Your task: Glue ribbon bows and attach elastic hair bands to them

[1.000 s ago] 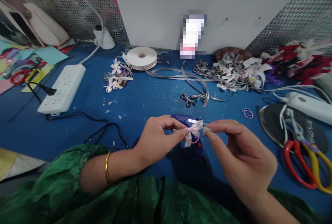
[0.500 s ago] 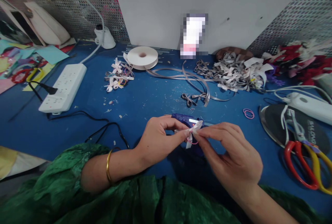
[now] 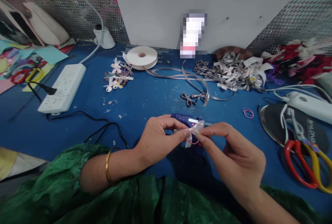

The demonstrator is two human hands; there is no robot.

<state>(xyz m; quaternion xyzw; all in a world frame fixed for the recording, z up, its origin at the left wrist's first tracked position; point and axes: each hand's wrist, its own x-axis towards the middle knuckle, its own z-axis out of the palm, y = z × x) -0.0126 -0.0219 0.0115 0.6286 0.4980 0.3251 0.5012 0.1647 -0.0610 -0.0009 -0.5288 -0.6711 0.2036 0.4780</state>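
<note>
A small pale ribbon bow with a pink elastic band under it is held between both hands. My left hand pinches the bow's middle between thumb and forefinger. From the other side, my right hand grips the bow's right part with thumb and fingertips. Just behind the bow lies a dark blue glue gun with a lit label, partly covered by my hands. Further back on the blue table, a few grey ribbon bows lie beside loose grey ribbon.
Pale bows lie near a white ribbon spool. A heap of ribbon bows sits back right. Red-handled scissors and yellow-handled ones rest on a dark pad. Pink elastics lie nearby. A power strip with cables stands left.
My right hand has shifted slightly to the right, its fingers still on the bow, and the bow's right loop looks drawn out a little. My left hand stays in place.
</note>
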